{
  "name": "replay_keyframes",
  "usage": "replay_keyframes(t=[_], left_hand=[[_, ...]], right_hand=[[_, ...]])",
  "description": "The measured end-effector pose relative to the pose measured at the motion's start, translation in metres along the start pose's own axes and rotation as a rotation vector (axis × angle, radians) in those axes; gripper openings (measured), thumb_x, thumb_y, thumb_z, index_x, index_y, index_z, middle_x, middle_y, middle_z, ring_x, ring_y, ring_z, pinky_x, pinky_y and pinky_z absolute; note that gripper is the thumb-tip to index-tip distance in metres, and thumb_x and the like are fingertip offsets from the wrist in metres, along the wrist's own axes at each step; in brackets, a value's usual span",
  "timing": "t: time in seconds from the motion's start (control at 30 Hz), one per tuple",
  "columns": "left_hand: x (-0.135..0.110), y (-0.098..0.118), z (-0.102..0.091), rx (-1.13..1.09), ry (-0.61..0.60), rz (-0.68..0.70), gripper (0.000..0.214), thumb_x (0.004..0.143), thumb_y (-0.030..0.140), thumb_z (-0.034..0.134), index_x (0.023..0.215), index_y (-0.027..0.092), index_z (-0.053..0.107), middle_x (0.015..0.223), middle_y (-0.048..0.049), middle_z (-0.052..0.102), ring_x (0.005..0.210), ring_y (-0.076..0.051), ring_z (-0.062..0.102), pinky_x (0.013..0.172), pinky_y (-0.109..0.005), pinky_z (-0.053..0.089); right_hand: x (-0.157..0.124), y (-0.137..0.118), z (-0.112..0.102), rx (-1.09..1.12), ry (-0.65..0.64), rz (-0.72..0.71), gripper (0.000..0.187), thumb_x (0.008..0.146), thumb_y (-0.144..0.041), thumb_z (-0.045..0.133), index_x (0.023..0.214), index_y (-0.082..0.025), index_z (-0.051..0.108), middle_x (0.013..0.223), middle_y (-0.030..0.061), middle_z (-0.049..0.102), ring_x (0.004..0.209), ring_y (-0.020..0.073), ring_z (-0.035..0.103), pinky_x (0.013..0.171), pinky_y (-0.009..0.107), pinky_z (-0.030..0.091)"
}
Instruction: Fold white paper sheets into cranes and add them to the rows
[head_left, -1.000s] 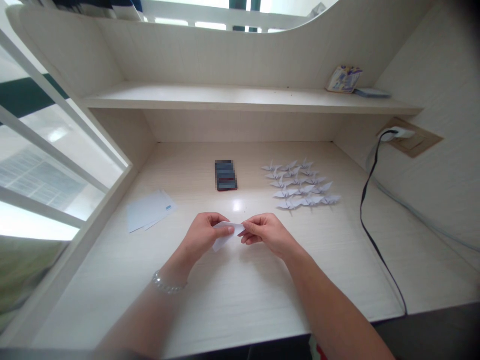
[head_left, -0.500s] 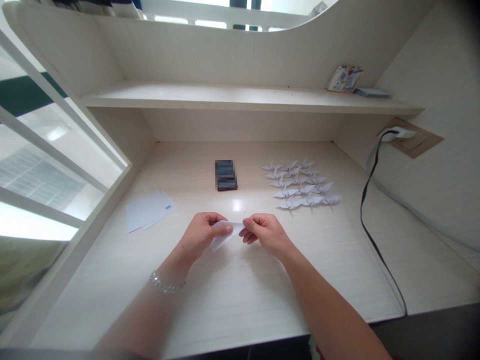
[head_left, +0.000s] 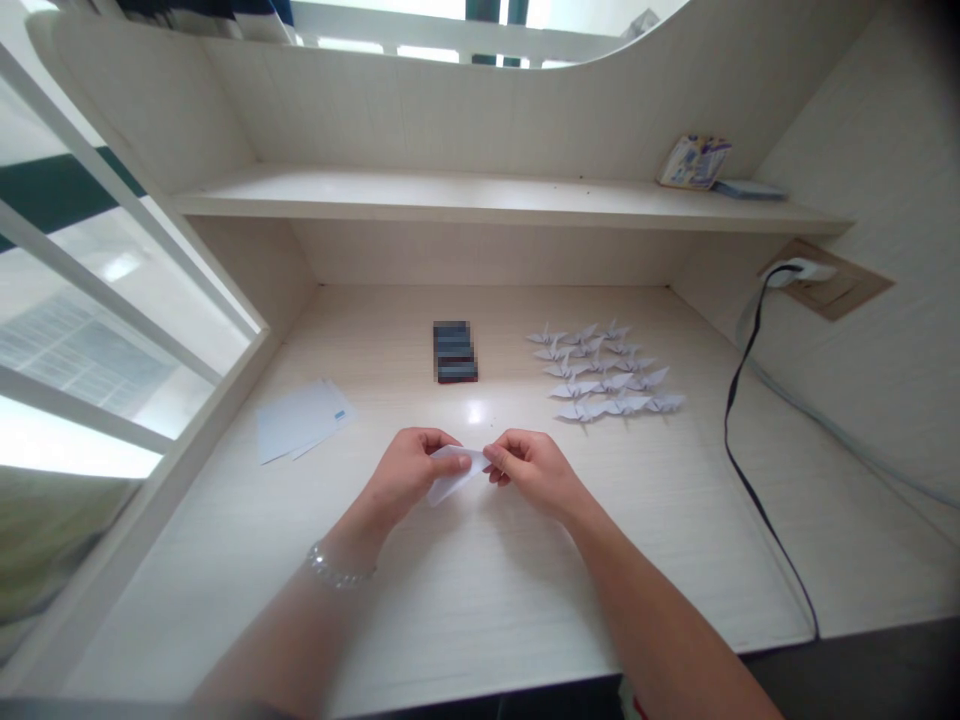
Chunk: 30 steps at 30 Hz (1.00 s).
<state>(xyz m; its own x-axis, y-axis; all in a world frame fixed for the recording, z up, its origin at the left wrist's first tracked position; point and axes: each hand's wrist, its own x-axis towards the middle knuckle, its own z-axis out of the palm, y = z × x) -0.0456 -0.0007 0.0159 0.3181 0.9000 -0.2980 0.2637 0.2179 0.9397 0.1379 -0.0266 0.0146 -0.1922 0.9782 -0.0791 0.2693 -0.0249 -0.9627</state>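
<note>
A small folded piece of white paper [head_left: 448, 486] is held up between my two hands, above the front middle of the desk. My left hand [head_left: 416, 468] pinches it with the thumb lying across its face. At its right-hand end, my right hand [head_left: 529, 465] grips a corner between thumb and fingertips. Some of the paper's folds are hidden behind the fingers. Several white origami cranes [head_left: 604, 380] stand in rows on the desk, to the right and beyond my right hand. Flat white paper sheets [head_left: 300, 422] lie overlapping to the left of my left hand.
A dark, pixelated rectangular object [head_left: 454, 352] lies beyond my hands on the desk [head_left: 420, 620]. A black cable [head_left: 731, 440] runs from the wall socket [head_left: 840, 285] down the right side. The shelf [head_left: 450, 190] holds a small colourful packet [head_left: 694, 162]. White bars [head_left: 112, 275] border the left.
Both hands still hold the folded paper, with the fingers shifted only slightly. The whole view has moved a little, so everything appears slightly farther right and lower.
</note>
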Motion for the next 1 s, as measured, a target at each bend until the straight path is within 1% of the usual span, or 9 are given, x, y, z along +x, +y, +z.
replay_keyframes(t=[0.07,0.2,0.3,0.4,0.5,0.6,0.77,0.9,1.0], left_hand=[[0.000,0.000,0.002,0.008,0.000,0.008,0.024,0.061,0.035,0.069,0.071,0.013,0.065,0.061,-0.0010,0.058,0.054,-0.012,0.049,0.048,-0.022,0.035],[0.000,-0.002,0.005,0.022,-0.001,0.012,0.025,0.061,0.035,0.069,0.070,0.013,0.065,0.061,-0.0013,0.058,0.055,-0.012,0.050,0.048,-0.022,0.035],[0.000,-0.003,0.007,0.037,-0.003,0.017,0.027,0.061,0.037,0.068,0.071,0.013,0.065,0.062,-0.0019,0.059,0.055,-0.012,0.050,0.049,-0.022,0.035],[0.000,-0.004,0.008,0.052,-0.012,0.030,0.026,0.061,0.037,0.067,0.070,0.013,0.066,0.062,-0.0019,0.059,0.054,-0.012,0.050,0.049,-0.023,0.035],[0.000,-0.004,0.009,0.043,-0.020,0.029,0.026,0.060,0.037,0.067,0.070,0.013,0.066,0.060,-0.0014,0.059,0.052,-0.012,0.050,0.048,-0.023,0.035],[0.000,-0.004,0.010,0.047,-0.029,0.034,0.025,0.060,0.036,0.068,0.068,0.013,0.066,0.060,-0.0012,0.059,0.052,-0.012,0.050,0.049,-0.023,0.035],[0.001,-0.004,0.010,0.056,-0.055,0.040,0.026,0.062,0.037,0.067,0.070,0.013,0.066,0.061,-0.0013,0.060,0.053,-0.012,0.050,0.049,-0.022,0.034],[0.002,-0.002,0.007,0.026,-0.040,0.070,0.025,0.067,0.037,0.063,0.073,0.012,0.067,0.066,-0.0037,0.063,0.059,-0.013,0.053,0.054,-0.024,0.039],[0.003,-0.002,0.006,0.035,-0.015,0.098,0.023,0.069,0.036,0.062,0.070,0.013,0.066,0.065,-0.0032,0.063,0.058,-0.013,0.053,0.054,-0.024,0.039]], right_hand=[[0.000,0.001,0.001,-0.039,-0.002,-0.031,0.018,0.079,-0.034,0.056,0.075,-0.016,0.061,0.067,0.0023,0.064,0.060,0.0124,0.059,0.056,0.023,0.044],[0.001,0.004,0.006,-0.065,0.005,-0.046,0.018,0.081,-0.029,0.052,0.069,-0.016,0.058,0.060,-0.0001,0.059,0.055,0.0107,0.054,0.052,0.022,0.041],[0.001,0.003,0.007,-0.029,-0.019,-0.038,0.014,0.080,-0.028,0.052,0.074,-0.017,0.058,0.066,0.0008,0.060,0.059,0.0113,0.056,0.054,0.022,0.041],[0.000,0.000,0.007,-0.098,0.000,-0.071,0.012,0.080,-0.025,0.051,0.077,-0.017,0.060,0.070,0.0011,0.062,0.063,0.0118,0.055,0.056,0.022,0.040],[-0.002,-0.003,0.006,-0.164,0.026,-0.086,0.013,0.079,-0.024,0.051,0.074,-0.018,0.061,0.070,0.0012,0.062,0.064,0.0121,0.054,0.057,0.023,0.038],[-0.002,-0.004,0.007,-0.177,0.015,-0.087,0.013,0.080,-0.024,0.051,0.076,-0.018,0.062,0.072,0.0017,0.063,0.066,0.0126,0.054,0.058,0.023,0.038],[0.001,0.001,0.008,-0.226,0.042,-0.088,0.014,0.080,-0.025,0.050,0.072,-0.018,0.060,0.067,0.0007,0.061,0.061,0.0118,0.052,0.055,0.023,0.036],[0.003,0.006,0.008,-0.206,0.043,-0.072,0.016,0.080,-0.029,0.051,0.073,-0.018,0.060,0.068,0.0010,0.060,0.061,0.0122,0.052,0.054,0.023,0.037],[0.004,0.007,0.007,-0.127,0.019,-0.040,0.017,0.080,-0.031,0.051,0.074,-0.018,0.059,0.068,0.0013,0.059,0.061,0.0122,0.053,0.052,0.022,0.039]])
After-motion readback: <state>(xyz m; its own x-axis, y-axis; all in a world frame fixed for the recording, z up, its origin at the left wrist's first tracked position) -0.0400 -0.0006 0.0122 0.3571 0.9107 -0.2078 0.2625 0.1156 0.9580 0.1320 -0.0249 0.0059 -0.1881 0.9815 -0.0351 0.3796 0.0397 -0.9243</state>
